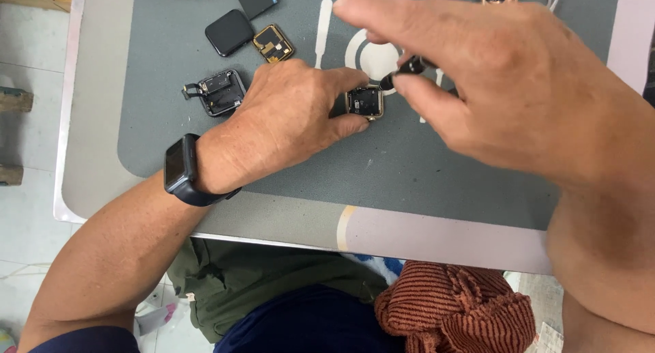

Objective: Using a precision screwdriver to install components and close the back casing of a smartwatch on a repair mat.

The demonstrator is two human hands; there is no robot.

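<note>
Grey mat (409,168) covers most of the tabletop (477,240). Right hand (518,93) hovers just above and right of the left grip, thumb and finger closed on a small black tool (408,67), tip looks like it's touching the case but it's blurry. Left hand (286,121) has its grip closed, pinching a small gold watch case (364,102) between thumb and forefinger. Well left of that grip sits an opened dark watch body (220,91).
</note>
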